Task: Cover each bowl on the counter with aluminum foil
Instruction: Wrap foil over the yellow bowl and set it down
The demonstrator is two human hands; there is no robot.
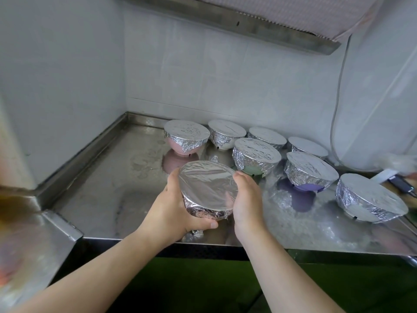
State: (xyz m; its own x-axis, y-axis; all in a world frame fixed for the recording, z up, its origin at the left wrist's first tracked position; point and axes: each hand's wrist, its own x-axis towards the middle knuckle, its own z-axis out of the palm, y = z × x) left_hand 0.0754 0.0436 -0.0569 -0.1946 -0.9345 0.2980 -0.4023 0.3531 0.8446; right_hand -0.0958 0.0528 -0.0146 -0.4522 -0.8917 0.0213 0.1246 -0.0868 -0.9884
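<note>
Holding the foil-covered bowl (pixel 208 188) in both hands, you kept it tilted over the front part of the shiny metal desk (pixel 108 188). Your left hand (pixel 178 208) curled round its left side and bottom, with the thumb pressed on the crinkled foil low down. Your right hand (pixel 247 202) cupped the right side; its fingers (pixel 239 177) were pressed together and bent over the rim. I could not tell if the bowl touched the desk or was just above it.

Past your hands stood more wrapped bowls, seven in all. A big one (pixel 370 199) sat near the right edge. A purple bowl (pixel 310 171) stood behind it, then a green bowl (pixel 256 155) nearer the middle. A pink bowl (pixel 186 136) stood at the back left, close to the wall. Beside it was another wrapped bowl (pixel 226 133), and two more (pixel 267 136) (pixel 308 146) lined up along the back to the right. All had foil tops pulled flat and folded down the sides.

A thin cable (pixel 338 91) hung down the white wall (pixel 225 75) on the right.
</note>
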